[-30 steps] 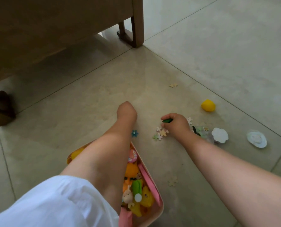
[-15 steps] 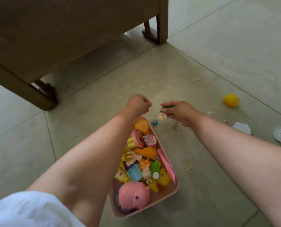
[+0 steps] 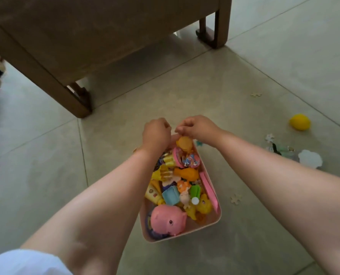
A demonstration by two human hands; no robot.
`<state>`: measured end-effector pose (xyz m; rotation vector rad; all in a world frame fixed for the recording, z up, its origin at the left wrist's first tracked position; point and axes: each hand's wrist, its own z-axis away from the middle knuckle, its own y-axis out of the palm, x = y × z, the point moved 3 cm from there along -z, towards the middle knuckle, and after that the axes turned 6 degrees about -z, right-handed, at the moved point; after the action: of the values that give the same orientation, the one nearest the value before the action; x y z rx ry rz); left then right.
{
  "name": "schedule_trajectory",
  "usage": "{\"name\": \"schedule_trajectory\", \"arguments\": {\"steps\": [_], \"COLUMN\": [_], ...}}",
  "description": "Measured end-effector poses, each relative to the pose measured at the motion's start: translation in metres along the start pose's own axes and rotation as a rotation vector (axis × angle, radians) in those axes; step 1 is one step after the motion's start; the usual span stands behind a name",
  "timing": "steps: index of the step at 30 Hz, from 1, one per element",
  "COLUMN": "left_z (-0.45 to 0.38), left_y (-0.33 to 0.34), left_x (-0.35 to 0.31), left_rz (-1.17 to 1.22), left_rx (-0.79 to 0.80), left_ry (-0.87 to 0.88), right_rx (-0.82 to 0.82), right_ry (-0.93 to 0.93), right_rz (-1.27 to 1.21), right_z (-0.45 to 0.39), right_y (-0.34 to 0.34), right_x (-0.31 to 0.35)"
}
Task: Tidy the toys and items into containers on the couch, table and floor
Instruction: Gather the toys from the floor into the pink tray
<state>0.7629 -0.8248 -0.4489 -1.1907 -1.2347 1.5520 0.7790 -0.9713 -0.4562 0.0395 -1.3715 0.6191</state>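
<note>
1. Both hands are up over the far end of the pink bin [image 3: 185, 234]. The left hand [image 3: 156, 133] is curled into a loose fist, and the right hand [image 3: 198, 128] has its fingers pinched down together. Can't tell if either one has anything in it.
2. The bin sits on the floor right under the hands and between the forearms. Its long axis runs from the hands back toward the person, with the narrow-looking end under the knuckles.
3. It's stuffed with toys. A pink pig [image 3: 168, 220] is at the near end, an orange toy [image 3: 184, 142] is just below the right hand, and there's a blue block [image 3: 170, 195] around the middle.
4. Out past the right forearm are a yellow ball [image 3: 299, 122], a white flower-shaped piece [image 3: 310, 158] and a loose puzzle piece [image 3: 236, 199].
5. Beyond the hands is a wooden furniture leg [image 3: 80, 104].
</note>
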Motion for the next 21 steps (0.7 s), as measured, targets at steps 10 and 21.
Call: {"name": "schedule_trajectory", "arguments": {"steps": [10,21], "left_z": [-0.003,-0.017], "left_y": [0.030,0.036], "left_x": [-0.044,-0.023], "left_rz": [-0.140,0.009], "left_rx": [0.356,0.391], "left_ry": [0.203,0.064], "right_rx": [-0.279,-0.157], "right_ry": [0.288,0.176], "right_rz": [0.149,0.466], "right_z": [-0.002,-0.007], "right_y": [-0.051,-0.006], "right_x": [-0.082,-0.081]}}
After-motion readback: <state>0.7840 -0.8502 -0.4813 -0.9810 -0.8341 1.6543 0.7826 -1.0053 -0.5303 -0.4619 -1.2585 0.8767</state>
